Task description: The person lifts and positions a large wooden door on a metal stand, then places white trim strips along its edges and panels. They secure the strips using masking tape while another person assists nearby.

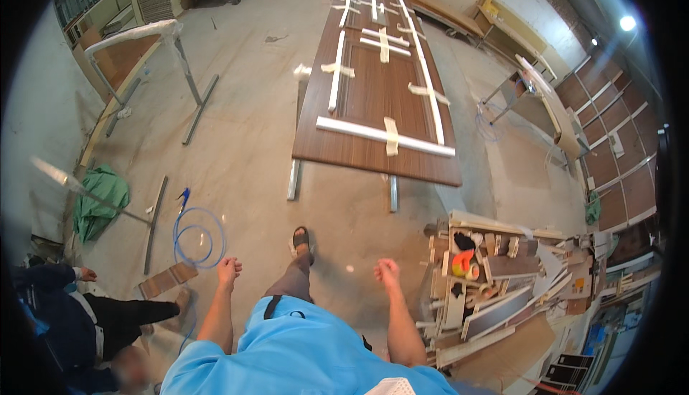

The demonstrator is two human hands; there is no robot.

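L hand (229, 268) hangs loose over the concrete floor (251, 151), fingers half-curled, gripping nothing; R hand (386, 271) likewise, loosely curled w/ nothing in it, held out over bare floor. Both arms come up from the lower edge either side of a light-blue shirt; one sandalled foot (302, 241) is forward betw. the hands. Nearest L hand: a coiled blue hose (198, 235) on the floor just beside it, and a small brown board offcut (168, 279) a bit further left. Nearest R hand: a heap of scrap panels and strips (502, 287) to its right, w/ an orange-and-yellow item (463, 261) in among them. Straight ahead, well apart from both hands: a long dark wood-grain door panel (376, 93) on metal trestles, w/ white strips (385, 137) taped across its face. At lower left another person in dark clothes (72, 316) crouches; green cloth (100, 201) lies by the left wall.
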